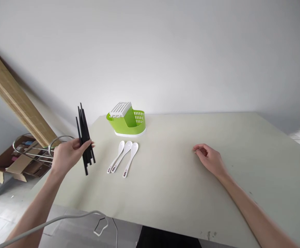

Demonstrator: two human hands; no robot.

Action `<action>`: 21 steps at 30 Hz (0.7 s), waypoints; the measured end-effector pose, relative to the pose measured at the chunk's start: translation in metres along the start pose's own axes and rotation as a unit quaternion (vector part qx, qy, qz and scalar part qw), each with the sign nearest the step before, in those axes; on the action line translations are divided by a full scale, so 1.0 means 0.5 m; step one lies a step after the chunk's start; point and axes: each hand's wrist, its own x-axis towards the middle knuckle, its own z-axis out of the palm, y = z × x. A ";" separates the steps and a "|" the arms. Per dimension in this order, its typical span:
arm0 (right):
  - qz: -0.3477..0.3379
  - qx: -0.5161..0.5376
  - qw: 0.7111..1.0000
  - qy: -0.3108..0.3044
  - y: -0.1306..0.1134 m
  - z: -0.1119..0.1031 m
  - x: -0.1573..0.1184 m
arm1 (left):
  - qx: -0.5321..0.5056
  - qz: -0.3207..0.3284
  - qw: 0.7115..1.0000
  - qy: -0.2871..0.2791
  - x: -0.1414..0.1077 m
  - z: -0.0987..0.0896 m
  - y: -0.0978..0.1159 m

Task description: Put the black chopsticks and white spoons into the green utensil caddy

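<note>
My left hand [71, 153] is closed around a bundle of black chopsticks [84, 127], held nearly upright above the table's left side. Just right of them, three white spoons [129, 160] with small dark and red marks on their handles lie side by side on the table. Behind the spoons stands a green cutlery holder [129, 122] with a white slotted top on its left part and a white base. My right hand [208, 156] rests on the table, well to the right of the spoons, its fingers curled together with nothing visible in them.
The pale table [170, 193] backs onto a white wall. At the left are a metal rack [33, 151], a cardboard box [18, 168] and a long leaning wooden-looking roll [18, 96]. A grey cable [69, 217] crosses the front left edge.
</note>
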 end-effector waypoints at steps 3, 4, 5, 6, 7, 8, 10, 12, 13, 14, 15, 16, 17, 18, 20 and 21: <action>0.002 0.001 1.000 0.000 -0.002 0.000 -0.001 | -0.262 -0.011 0.962 -0.079 -0.011 0.021 0.077; 0.003 -0.001 1.000 -0.001 -0.003 -0.001 -0.001 | -0.335 -0.011 0.934 -0.123 -0.018 0.042 0.103; 0.004 -0.003 1.000 -0.002 -0.003 -0.001 -0.001 | -0.380 -0.014 0.909 -0.170 -0.028 0.070 0.130; 0.004 -0.005 1.000 -0.003 -0.004 -0.001 -0.002 | -0.408 -0.013 0.887 -0.214 -0.040 0.105 0.156; 0.004 -0.006 1.000 -0.003 -0.004 -0.001 -0.002 | -0.430 -0.010 0.862 -0.269 -0.054 0.144 0.182; 0.003 -0.006 1.000 -0.002 -0.005 -0.002 -0.003 | -0.454 -0.009 0.834 -0.314 -0.071 0.187 0.207; -0.005 -0.003 1.000 -0.001 -0.005 -0.004 -0.004 | -0.482 -0.017 0.790 -0.380 -0.104 0.275 0.249; -0.013 0.002 1.000 0.001 -0.006 -0.005 -0.003 | -0.494 -0.046 0.756 -0.428 -0.134 0.357 0.280; -0.015 0.003 1.000 0.002 -0.007 -0.006 -0.003 | -0.501 -0.065 0.747 -0.431 -0.145 0.391 0.291; -0.016 0.003 1.000 0.003 -0.009 -0.006 -0.002 | -0.508 -0.077 0.747 -0.421 -0.154 0.420 0.298; -0.015 0.004 1.000 0.004 -0.012 -0.006 -0.001 | -0.518 -0.082 0.749 -0.405 -0.160 0.444 0.304; -0.015 0.007 1.000 0.005 -0.017 -0.005 -0.001 | -0.528 -0.081 0.750 -0.389 -0.164 0.462 0.307; -0.015 0.014 1.000 0.002 -0.023 -0.003 -0.003 | -0.539 -0.076 0.751 -0.374 -0.166 0.475 0.310; -0.016 0.025 1.000 -0.003 -0.032 0.000 -0.006 | -0.550 -0.068 0.750 -0.361 -0.167 0.485 0.311; -0.019 0.051 0.998 -0.023 -0.055 0.006 -0.026 | -0.571 -0.051 0.747 -0.337 -0.168 0.495 0.312; -0.022 0.057 0.997 -0.036 -0.069 0.009 -0.044 | -0.581 -0.044 0.746 -0.322 -0.169 0.498 0.311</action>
